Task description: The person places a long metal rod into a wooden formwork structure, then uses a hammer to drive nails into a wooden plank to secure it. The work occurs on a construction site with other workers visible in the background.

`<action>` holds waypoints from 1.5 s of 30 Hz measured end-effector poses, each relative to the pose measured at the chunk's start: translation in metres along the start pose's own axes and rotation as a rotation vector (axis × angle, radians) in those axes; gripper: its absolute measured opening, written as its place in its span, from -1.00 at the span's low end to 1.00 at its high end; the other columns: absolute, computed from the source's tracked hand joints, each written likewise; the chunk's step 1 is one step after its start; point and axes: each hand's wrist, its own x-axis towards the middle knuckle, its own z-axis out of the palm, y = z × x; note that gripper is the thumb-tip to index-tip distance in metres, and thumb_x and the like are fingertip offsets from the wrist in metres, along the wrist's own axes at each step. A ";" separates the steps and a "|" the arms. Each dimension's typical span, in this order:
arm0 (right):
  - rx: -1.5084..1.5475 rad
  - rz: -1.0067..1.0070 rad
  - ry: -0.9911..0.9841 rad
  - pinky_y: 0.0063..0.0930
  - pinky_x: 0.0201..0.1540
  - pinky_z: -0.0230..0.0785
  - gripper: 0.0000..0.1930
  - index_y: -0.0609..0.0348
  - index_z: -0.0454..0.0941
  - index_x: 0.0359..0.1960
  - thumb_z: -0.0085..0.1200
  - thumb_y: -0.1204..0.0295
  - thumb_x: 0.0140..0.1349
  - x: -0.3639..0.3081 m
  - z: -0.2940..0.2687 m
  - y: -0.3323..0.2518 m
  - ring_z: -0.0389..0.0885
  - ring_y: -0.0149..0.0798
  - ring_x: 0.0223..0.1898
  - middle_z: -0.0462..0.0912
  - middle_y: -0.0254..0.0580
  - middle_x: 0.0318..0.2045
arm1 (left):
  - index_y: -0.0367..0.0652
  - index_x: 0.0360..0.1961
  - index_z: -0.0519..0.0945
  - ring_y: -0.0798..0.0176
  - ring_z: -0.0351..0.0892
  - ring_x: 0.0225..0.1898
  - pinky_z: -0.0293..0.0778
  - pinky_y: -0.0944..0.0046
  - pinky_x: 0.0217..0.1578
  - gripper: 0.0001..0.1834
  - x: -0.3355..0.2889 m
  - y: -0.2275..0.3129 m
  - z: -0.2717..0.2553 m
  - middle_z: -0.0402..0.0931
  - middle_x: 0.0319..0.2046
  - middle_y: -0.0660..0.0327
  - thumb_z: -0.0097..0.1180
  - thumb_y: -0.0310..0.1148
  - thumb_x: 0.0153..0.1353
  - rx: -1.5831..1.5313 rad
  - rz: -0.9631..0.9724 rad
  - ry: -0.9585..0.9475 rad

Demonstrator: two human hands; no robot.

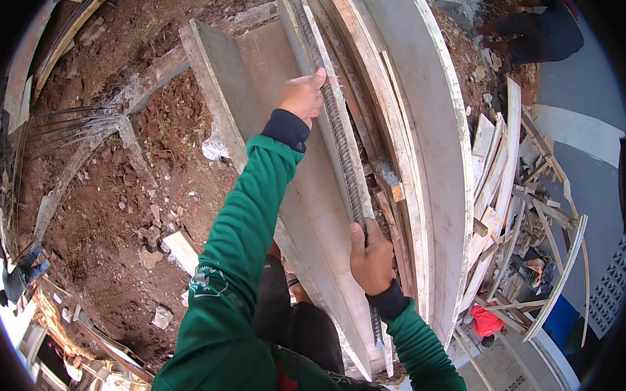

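A long, ribbed grey rebar (341, 142) runs lengthwise along the edge of a wooden formwork board (352, 134). Higher up, my left hand (303, 98) is closed at the rebar's left side, its thumb against the bar and its other fingers partly hidden. Lower down, my right hand (372, 259) wraps round the same bar with its thumb pointing up along it. The bar's lower end shows below my right wrist. Beneath and left of my hands lies a trough-shaped formwork panel (268, 57).
More long formwork boards (426, 155) lie to the right. Beyond them is a pile of scrap timber (508, 180). Reddish soil (170, 132) with rubble spreads to the left, with rebar ends (79, 129) sticking out of concrete. Other people (547, 31) are at the far right and lower right.
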 end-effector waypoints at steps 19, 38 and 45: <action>0.018 0.069 0.291 -0.08 -0.58 0.36 -0.52 0.26 0.50 -0.39 0.10 -0.02 0.24 0.066 0.175 0.123 0.54 0.19 -0.63 0.50 0.12 -0.73 | -0.06 -0.48 0.54 0.27 0.32 -0.62 0.22 0.19 -0.65 -0.59 0.160 0.138 -0.017 0.45 -0.58 0.28 -0.02 0.02 0.33 0.243 0.275 0.355; 0.189 0.059 0.181 -0.23 -0.64 0.31 -0.60 0.23 0.48 -0.50 0.28 0.12 0.12 -0.001 0.173 0.155 0.52 0.04 -0.69 0.46 -0.02 -0.77 | -0.31 -0.27 0.62 0.52 0.09 -0.61 0.04 0.44 -0.64 -0.57 0.135 0.109 -0.056 0.20 -0.66 0.45 -0.01 -0.08 0.37 0.892 0.808 0.294; 0.095 0.264 -0.091 -0.13 -0.60 0.35 -0.59 0.24 0.48 -0.49 0.19 0.09 0.19 -0.148 0.102 0.170 0.53 0.08 -0.68 0.48 -0.02 -0.76 | -0.26 -0.30 0.63 0.61 0.12 -0.66 -0.01 0.56 -0.64 -0.62 -0.019 -0.025 -0.049 0.32 -0.60 0.44 -0.02 -0.13 0.39 0.640 0.408 0.197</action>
